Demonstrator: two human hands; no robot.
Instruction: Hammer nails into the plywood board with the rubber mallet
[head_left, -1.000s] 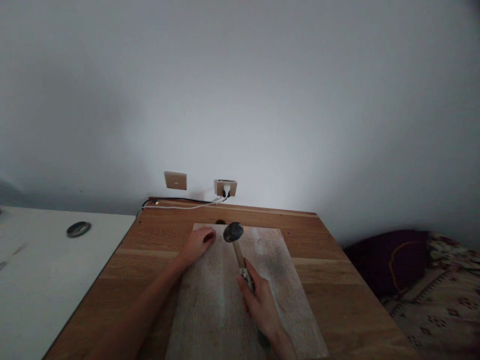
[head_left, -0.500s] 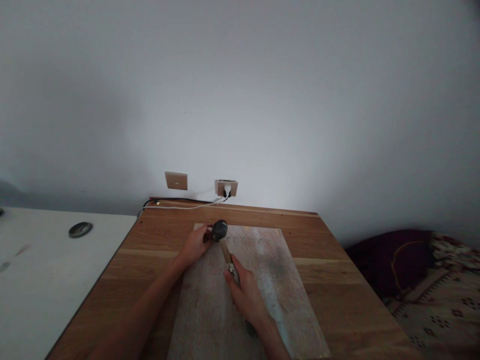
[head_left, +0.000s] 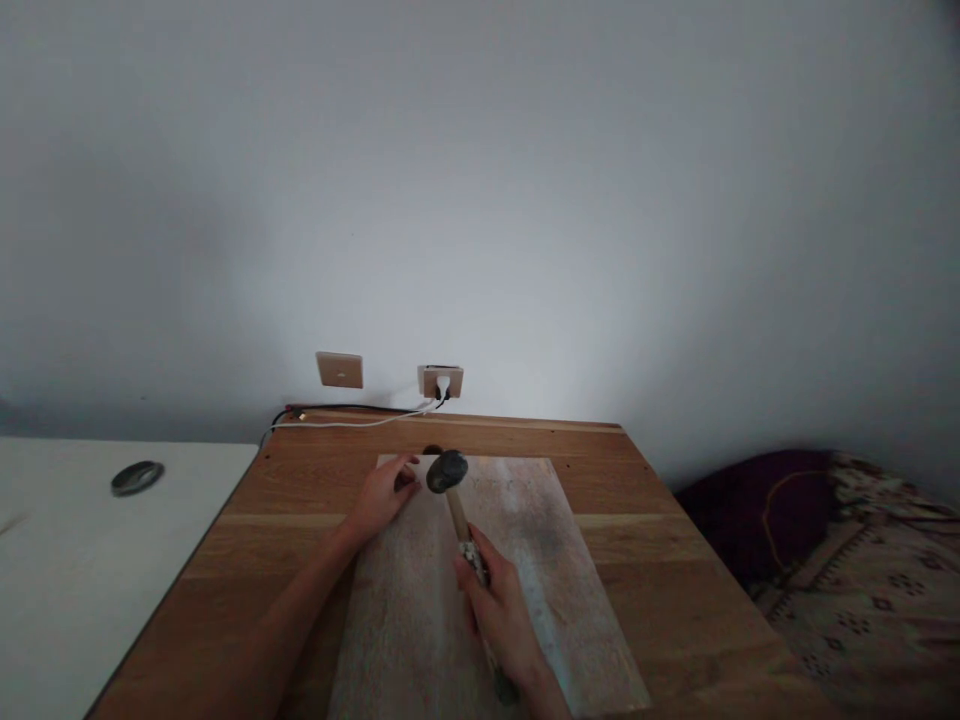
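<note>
A pale grey wooden board (head_left: 555, 560) lies on a brown wooden table (head_left: 660, 560). My right hand (head_left: 499, 612) is wrapped round the wooden handle of a hammer (head_left: 448, 472), whose dark head hangs just above the board's far end. My left hand (head_left: 382, 492) rests at the board's far left corner, fingers pinched together right beside the hammer head. What the fingers pinch is too small to make out.
A white table (head_left: 67, 560) with a small dark round object (head_left: 137, 477) adjoins on the left. Two wall sockets (head_left: 440, 381) and cables (head_left: 352, 418) run along the table's far edge. A dark cushion (head_left: 742, 510) and patterned fabric (head_left: 862, 600) lie at the right.
The hammer head came down to my left fingers half a second ago and has now lifted slightly up and right. The view has shifted a little.
</note>
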